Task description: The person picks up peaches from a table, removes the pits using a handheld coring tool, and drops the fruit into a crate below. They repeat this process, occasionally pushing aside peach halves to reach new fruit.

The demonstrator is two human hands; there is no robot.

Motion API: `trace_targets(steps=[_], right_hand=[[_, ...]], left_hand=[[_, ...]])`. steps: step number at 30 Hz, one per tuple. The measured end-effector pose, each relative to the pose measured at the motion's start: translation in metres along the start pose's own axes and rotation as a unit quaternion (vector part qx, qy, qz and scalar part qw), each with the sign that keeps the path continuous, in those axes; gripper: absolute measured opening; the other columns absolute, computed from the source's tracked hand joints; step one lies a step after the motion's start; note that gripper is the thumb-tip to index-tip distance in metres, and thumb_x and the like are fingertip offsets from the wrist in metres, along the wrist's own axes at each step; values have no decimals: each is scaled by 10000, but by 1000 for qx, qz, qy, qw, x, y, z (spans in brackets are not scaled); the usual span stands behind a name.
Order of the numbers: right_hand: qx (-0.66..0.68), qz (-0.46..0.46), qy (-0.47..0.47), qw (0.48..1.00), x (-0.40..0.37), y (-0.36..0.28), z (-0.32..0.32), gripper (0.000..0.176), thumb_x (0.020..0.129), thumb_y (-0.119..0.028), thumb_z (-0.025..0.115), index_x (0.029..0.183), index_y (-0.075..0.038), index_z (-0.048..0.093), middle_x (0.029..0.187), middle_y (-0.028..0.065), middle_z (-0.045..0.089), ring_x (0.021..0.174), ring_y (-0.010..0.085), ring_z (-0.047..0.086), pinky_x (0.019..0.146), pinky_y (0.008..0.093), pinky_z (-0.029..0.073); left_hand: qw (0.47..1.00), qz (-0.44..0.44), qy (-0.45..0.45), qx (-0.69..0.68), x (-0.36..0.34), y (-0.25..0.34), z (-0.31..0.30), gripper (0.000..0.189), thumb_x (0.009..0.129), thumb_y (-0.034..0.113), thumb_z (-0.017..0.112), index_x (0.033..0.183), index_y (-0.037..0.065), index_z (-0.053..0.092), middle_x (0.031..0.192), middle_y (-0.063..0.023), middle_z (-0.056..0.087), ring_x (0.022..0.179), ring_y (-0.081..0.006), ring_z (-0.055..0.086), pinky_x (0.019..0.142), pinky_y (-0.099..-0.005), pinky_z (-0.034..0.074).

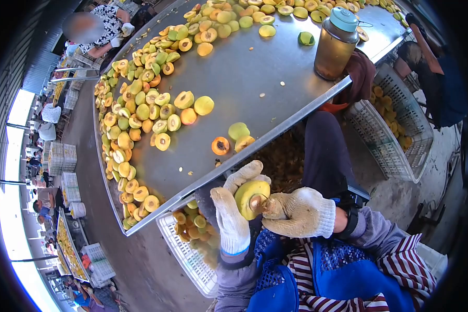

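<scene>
Just past the table's near edge, my left hand in a white knit glove grips a yellow-green peach half. Its cut side, with the brown pit area showing, faces my right hand. That hand, in a stained glove, has its fingers pinched together against the pit area. Whatever those fingertips hold is hidden. On the metal table close by lie an orange peach half with a dark hollow and a greenish peach half.
Many peach halves line the table's far and left edges. A lidded bottle stands at the right corner beside a dark cloth. White crates of fruit stand below left and right. Other people work beyond.
</scene>
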State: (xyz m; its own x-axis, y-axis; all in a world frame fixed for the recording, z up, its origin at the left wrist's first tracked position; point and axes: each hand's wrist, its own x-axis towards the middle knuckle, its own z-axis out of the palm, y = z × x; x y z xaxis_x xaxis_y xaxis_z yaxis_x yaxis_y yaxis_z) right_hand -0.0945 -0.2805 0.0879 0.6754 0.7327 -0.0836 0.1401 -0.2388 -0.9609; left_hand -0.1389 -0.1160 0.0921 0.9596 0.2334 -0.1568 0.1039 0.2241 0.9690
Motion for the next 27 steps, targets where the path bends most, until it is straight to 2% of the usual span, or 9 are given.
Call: trace_targets(steps=[6,13,16,17,18,20,21,24,27], right_hand=[[-13,12,-19,1000,-2,4,-1,225,879,-351,661,946,-138,684,683,120,642,636,321,646,572,389,513],[-1,44,-83,996,-2,10,-4,240,890,-352,631,935,-118,658,624,90,640,536,247,647,519,342,518],[177,302,-142,926,6,-6,-10,235,899,-341,623,957,-114,640,603,54,634,473,157,621,441,283,495],[215,309,-156,913,9,-4,-13,215,904,-309,629,1011,-124,619,596,34,618,451,105,593,383,236,461],[218,310,-166,911,10,4,-10,207,909,-262,628,1051,-114,600,591,35,609,449,113,587,380,234,464],[200,292,-154,923,10,-4,0,204,915,-210,626,1065,-78,585,577,38,598,436,110,572,381,230,464],[212,288,-161,920,8,-2,4,203,914,-191,624,1065,-62,581,571,39,595,433,111,566,380,231,462],[238,306,-142,911,12,-8,7,178,910,-152,622,1014,-15,577,561,49,596,411,123,552,375,233,458],[163,187,-118,962,6,27,10,237,892,-178,668,980,23,578,579,80,616,436,153,589,392,252,461]], left_hand=[[987,151,-37,50,2,-13,2,774,1014,594,297,1329,-85,496,1173,-203,629,1041,-230,604,935,-344,478],[948,-38,-209,237,29,22,-16,540,1058,409,323,1305,-28,522,1035,-203,689,959,-295,673,904,-372,507],[937,-121,-228,234,50,31,-11,504,1063,406,307,1258,14,556,1014,-174,703,937,-278,684,889,-359,512],[928,48,-253,270,64,12,-19,563,1048,476,304,1249,19,564,1060,-160,692,943,-280,677,880,-341,511],[942,-120,-192,248,77,22,-3,530,1048,441,309,1265,21,550,1088,-175,679,962,-310,671,879,-363,514],[734,343,-138,569,116,10,-12,343,956,210,483,1254,52,545,1045,-186,681,839,-343,682,723,-440,555],[720,398,-92,561,133,19,-2,289,917,170,511,1181,86,591,949,-154,692,785,-342,684,663,-444,557],[662,394,-154,618,193,48,33,287,920,144,449,1141,93,625,1062,-138,694,987,-332,666,828,-438,539],[730,284,-119,610,223,80,78,329,921,231,450,1119,94,674,1110,-157,686,1024,-331,663,874,-442,527]])
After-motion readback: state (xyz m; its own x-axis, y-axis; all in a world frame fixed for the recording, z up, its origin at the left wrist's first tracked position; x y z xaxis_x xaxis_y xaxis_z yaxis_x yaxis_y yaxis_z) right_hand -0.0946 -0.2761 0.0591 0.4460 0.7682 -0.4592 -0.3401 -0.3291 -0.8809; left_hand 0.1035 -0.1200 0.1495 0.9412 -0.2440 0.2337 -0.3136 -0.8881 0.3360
